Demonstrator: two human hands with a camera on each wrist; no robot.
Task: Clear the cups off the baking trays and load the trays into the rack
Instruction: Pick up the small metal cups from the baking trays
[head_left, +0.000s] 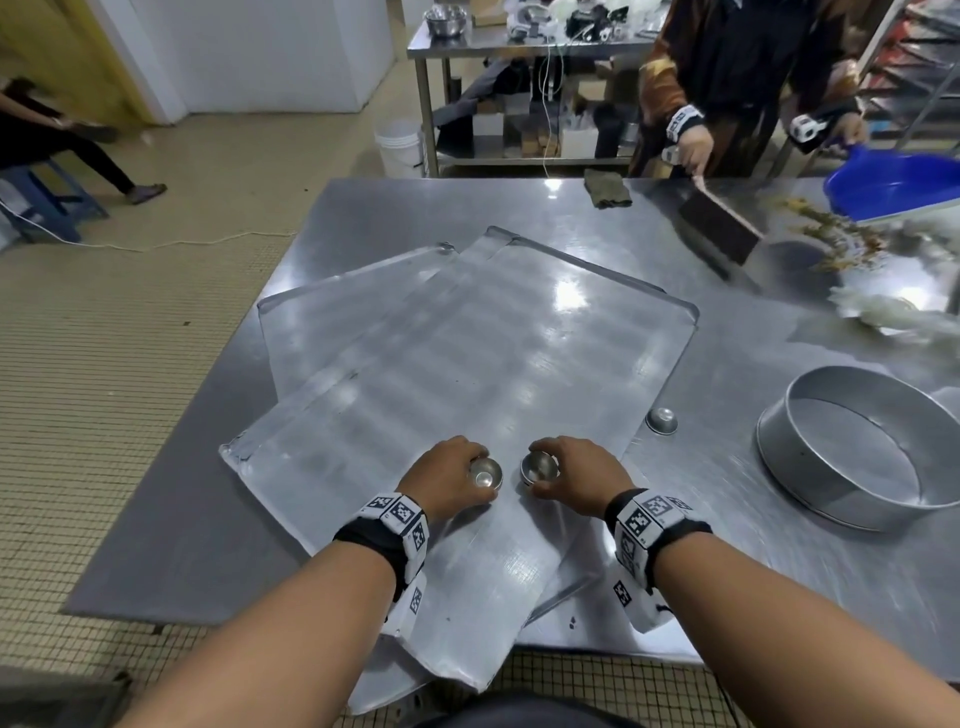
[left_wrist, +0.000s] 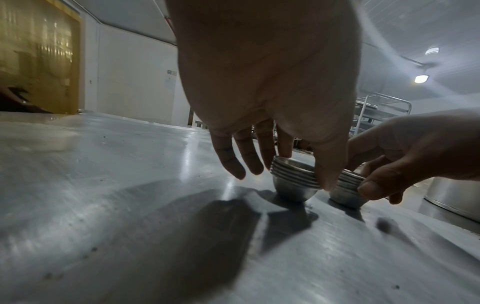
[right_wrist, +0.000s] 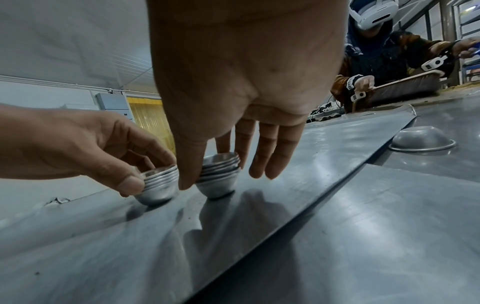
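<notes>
Several flat metal baking trays (head_left: 467, 338) lie overlapped and askew on the steel table. On the top tray stand two stacks of small nested metal cups, side by side. My left hand (head_left: 475, 478) pinches the left stack (head_left: 488, 473) between thumb and fingers; the left wrist view shows that hand (left_wrist: 306, 170) on that stack (left_wrist: 291, 185). My right hand (head_left: 550, 470) pinches the right stack (head_left: 537, 465), as the right wrist view shows of the hand (right_wrist: 210, 172) and stack (right_wrist: 218, 185). Both stacks rest on the tray. One upturned cup (head_left: 661, 420) lies on the table just off the tray's right edge.
A round cake tin (head_left: 852, 452) stands at the right. Across the table a person sweeps crumbs with a brush (head_left: 719, 223) toward a blue dustpan (head_left: 893, 182). A folded rag (head_left: 608, 188) lies at the far edge. A tray rack (head_left: 914, 62) stands at the back right.
</notes>
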